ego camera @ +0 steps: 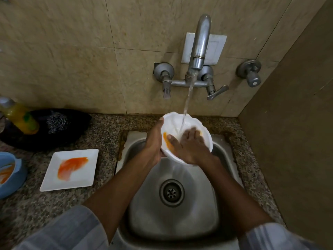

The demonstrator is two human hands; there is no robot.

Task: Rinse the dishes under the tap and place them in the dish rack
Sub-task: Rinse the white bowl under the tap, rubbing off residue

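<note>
Person is holding a white bowl (182, 123) over the steel sink (173, 213), right under the tap (199, 49). Water stream (188, 98) is running from the spout into the bowl. Left hand (153, 143) is gripping the bowl's left rim, fingers curled round the outside edge, thumb side up. Right hand (189, 145) is lying inside the bowl, fingers spread fairly wide and flat against the inner wall, thumb reaching toward an orange smear (166, 141) on the bowl's left inner side. Bowl is tilting toward the person, its lower edge hanging above the sink basin. Left of the sink, on the speckled counter (100, 134), a square white plate (72, 169) with an orange stain is sitting flat. Farther left of the sink a blue dish (10, 170) with orange streaks is showing at the frame edge. Behind the plate a black pan (54, 127) is holding a steel scrubber (57, 121), with a yellow bottle (19, 116) beside it.
</note>
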